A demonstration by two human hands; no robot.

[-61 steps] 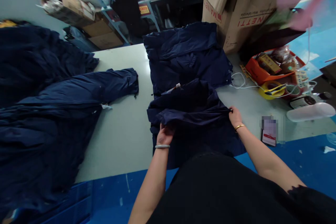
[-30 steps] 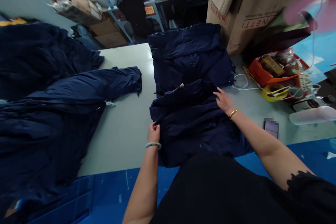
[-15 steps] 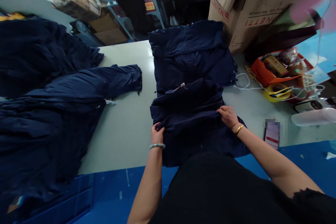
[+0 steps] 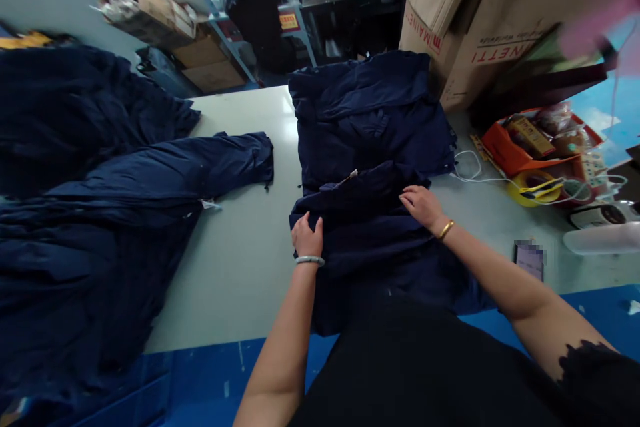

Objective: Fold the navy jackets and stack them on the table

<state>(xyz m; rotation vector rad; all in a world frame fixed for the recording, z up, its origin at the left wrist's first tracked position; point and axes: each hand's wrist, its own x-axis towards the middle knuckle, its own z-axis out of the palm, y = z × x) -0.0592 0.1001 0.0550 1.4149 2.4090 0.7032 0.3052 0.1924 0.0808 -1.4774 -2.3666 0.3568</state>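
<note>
Dark blue cloth, a folded jacket (image 4: 370, 240), lies on the pale desk (image 4: 240, 260) right in front of the person. The left hand (image 4: 307, 236) rests flat on its left edge, fingers loose and holding nothing. The right hand (image 4: 421, 205) lies open on its top right part, pressing down. Just behind it sits a second folded jacket (image 4: 367, 117). More blue jackets (image 4: 100, 213) are piled at the left. The slippery cloth could slide and the fold could come undone if a hand lifts too fast.
</note>
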